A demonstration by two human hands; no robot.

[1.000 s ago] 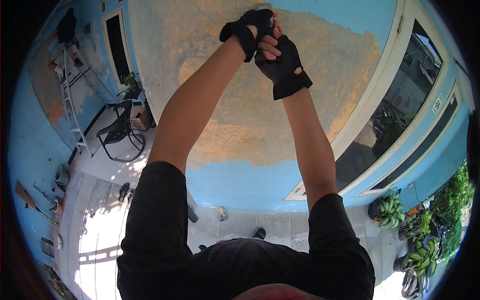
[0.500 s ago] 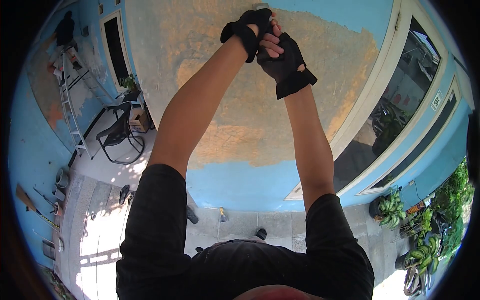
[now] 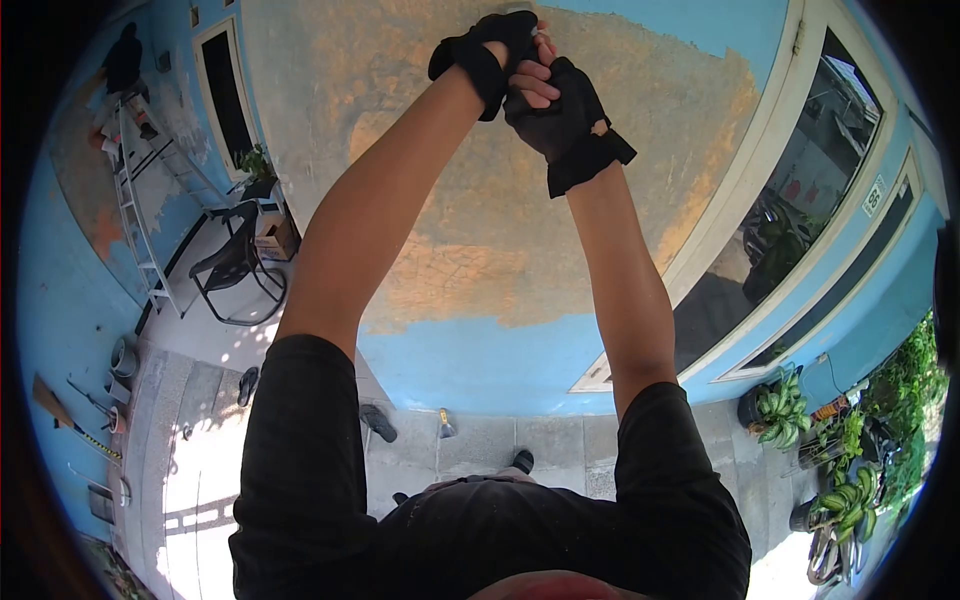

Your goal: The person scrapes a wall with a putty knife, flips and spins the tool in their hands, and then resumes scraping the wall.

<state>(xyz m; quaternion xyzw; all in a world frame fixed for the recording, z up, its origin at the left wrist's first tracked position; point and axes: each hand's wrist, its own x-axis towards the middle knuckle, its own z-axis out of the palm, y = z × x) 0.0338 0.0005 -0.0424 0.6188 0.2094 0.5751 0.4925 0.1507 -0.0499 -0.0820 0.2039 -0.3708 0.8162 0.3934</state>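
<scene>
Both my hands wear black fingerless gloves and are raised together against the wall [image 3: 440, 200], whose blue paint is gone over a large grey and orange patch. My left hand [image 3: 503, 48] is closed at the top edge of the view around what looks like a scraper [image 3: 520, 7], mostly hidden, with only a grey edge showing beyond the glove. Just below and to the right, my right hand [image 3: 560, 112] is curled with its fingers pressed up to the left hand. Its grip appears to be on the same tool, though the handle is covered.
A yellow-handled putty knife [image 3: 446, 424] lies on the paving near a dark slipper [image 3: 378, 423]. Right of the wall patch is a framed glass door [image 3: 800, 170], with potted plants [image 3: 783, 410] beyond. At left stand a black chair [image 3: 235, 265], a ladder [image 3: 135, 215] and another person [image 3: 123, 65] up on it.
My hands have shifted slightly left and up, still together, and less of the tool's grey edge shows. The slipper is more exposed beside my left sleeve.
</scene>
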